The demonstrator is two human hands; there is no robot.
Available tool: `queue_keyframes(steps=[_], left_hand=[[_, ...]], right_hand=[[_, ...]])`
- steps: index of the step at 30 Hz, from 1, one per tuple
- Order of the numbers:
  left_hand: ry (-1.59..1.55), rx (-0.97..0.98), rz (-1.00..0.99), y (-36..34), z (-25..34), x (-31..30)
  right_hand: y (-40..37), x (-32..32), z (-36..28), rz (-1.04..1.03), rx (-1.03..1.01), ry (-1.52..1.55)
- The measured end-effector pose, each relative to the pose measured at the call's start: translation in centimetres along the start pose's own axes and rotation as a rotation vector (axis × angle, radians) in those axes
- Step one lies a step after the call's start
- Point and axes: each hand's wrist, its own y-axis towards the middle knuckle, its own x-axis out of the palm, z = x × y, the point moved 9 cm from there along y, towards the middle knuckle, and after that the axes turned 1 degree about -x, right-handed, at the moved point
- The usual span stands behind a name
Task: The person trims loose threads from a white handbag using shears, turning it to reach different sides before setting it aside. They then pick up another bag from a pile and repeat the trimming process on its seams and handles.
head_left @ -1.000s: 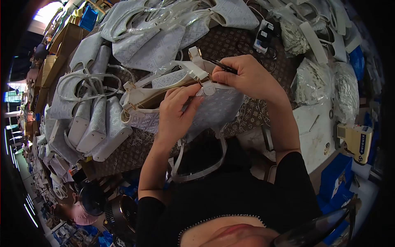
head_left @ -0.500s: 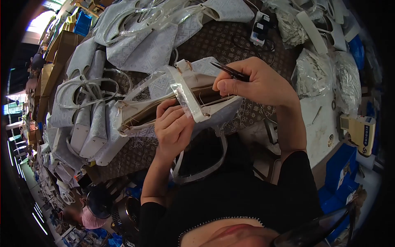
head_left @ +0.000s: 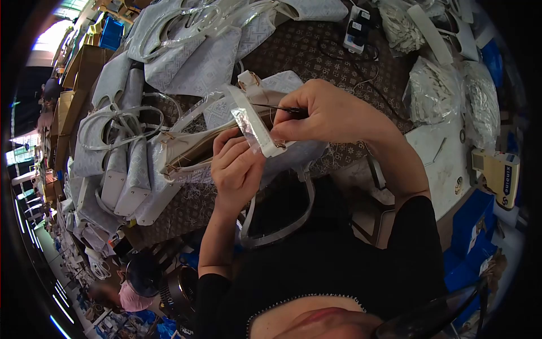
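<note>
A white handbag [head_left: 199, 139] with a pale patterned body lies across in front of me, its zipped top facing up. The fingers of my left hand [head_left: 237, 169] are curled over its near rim, the fingertips hidden inside the opening. A white strap [head_left: 252, 125] under clear film crosses over the opening between my hands. My right hand [head_left: 316, 113] is closed round a slim dark pointed tool [head_left: 292, 109], its tip pointing left above the strap. The tool's exact kind does not show. Below the bag hangs a film-wrapped handle loop [head_left: 276, 240] against my black shirt.
More pale patterned handbags [head_left: 192, 62] are heaped at the back and left on the brown patterned cloth [head_left: 305, 53]. A power strip [head_left: 357, 31] with a cable lies at the back. Plastic-wrapped bundles [head_left: 435, 93] and a blue bin [head_left: 471, 243] stand right.
My right hand has moved left and slightly down to the strap, and the tool's tip now lies over the bag's opening. My left hand has stayed on the rim.
</note>
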Motion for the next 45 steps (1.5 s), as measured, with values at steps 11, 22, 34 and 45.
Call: queue_keyframes(steps=[11, 22, 34, 45], left_hand=[[0.001, 0.004, -0.006, -0.2, 0.1, 0.0], [-0.104, -0.053, -0.132, -0.6, 0.9, -0.1], [0.705, -0.907, -0.549, 3.4, -9.3, -11.3], [0.033, -0.759, -0.664, 4.9, -7.9, -3.5]], right_hand=[[-0.4, -0.9, 0.3, 0.110, 0.021, 0.026], [-1.6, -4.3, 1.5, 0.376, -0.072, -0.192], [-2.5, -2.1, 2.8, 0.283, -0.116, -0.105], [-2.6, -1.4, 1.5, 0.248, -0.283, -0.151]])
